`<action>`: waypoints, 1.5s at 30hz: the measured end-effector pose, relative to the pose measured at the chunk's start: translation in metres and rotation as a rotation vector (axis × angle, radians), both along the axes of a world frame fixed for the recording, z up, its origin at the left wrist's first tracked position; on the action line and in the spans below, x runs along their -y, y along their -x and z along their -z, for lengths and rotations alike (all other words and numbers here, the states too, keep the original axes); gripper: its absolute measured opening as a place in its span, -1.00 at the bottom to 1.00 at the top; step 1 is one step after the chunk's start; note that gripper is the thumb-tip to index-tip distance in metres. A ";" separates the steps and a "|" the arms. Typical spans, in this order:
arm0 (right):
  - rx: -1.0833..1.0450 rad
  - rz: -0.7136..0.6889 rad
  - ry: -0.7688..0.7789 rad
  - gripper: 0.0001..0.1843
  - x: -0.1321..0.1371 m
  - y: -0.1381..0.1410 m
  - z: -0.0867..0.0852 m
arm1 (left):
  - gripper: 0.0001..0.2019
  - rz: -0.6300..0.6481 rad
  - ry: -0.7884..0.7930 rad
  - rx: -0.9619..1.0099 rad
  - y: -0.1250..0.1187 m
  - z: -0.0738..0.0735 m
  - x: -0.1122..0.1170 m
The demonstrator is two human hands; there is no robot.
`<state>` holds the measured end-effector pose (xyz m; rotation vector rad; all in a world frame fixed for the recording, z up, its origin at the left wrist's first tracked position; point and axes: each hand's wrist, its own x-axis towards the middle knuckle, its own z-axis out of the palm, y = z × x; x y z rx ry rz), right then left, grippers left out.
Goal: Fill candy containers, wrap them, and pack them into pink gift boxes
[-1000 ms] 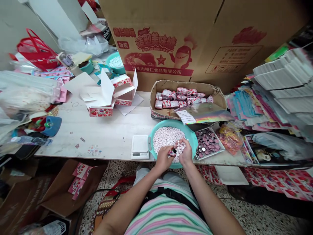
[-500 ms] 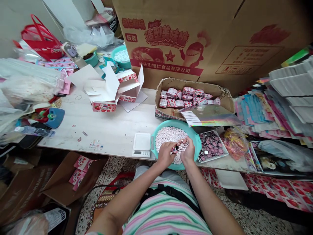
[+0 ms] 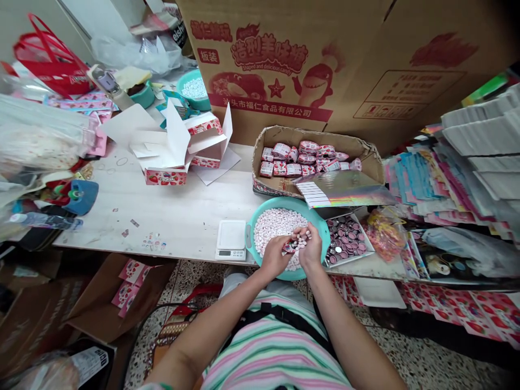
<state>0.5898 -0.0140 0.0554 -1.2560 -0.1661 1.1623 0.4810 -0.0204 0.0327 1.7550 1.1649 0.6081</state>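
Both hands are over a turquoise basin (image 3: 248,227) of small white-pink candies (image 3: 273,226). My left hand (image 3: 276,257) is closed around a small printed container (image 3: 289,247), whose dark mouth faces my other hand. Cupped beside it, my right hand (image 3: 311,250) holds several candies (image 3: 301,239) against its fingers, right at that mouth. My fingers partly hide the container. A white digital scale (image 3: 231,235) stands left of the basin. To the right, a white tray (image 3: 370,249) holds many dark-pink round caps (image 3: 346,238).
Behind the basin, a low cardboard box (image 3: 260,184) holds pink wrapped containers (image 3: 307,160) and a shiny sheet (image 3: 345,189). Open strawberry-print cartons (image 3: 166,176) stand at left. A large carton (image 3: 260,81) walls the back. Stacked printed packaging (image 3: 418,173) and a candy bag (image 3: 384,233) lie right.
The view has shifted slightly, so the table things sit a little further left. In my right hand the candies have moved closer to the container's mouth, and the fingers have curled somewhat.
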 end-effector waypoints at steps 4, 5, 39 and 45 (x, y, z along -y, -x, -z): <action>0.023 -0.005 -0.026 -0.60 0.000 -0.001 -0.005 | -0.55 -0.067 0.077 0.025 -0.003 0.003 0.000; 0.034 -0.007 -0.031 -0.60 0.000 -0.001 -0.006 | -0.54 -0.071 0.081 0.034 -0.004 0.003 0.000; 0.310 0.192 -0.026 -0.43 0.033 -0.018 0.007 | -0.60 -0.159 0.145 0.312 -0.001 -0.010 0.011; 0.969 -0.389 0.128 -0.52 0.047 -0.048 0.074 | -0.62 -0.330 0.087 0.380 0.034 -0.005 0.012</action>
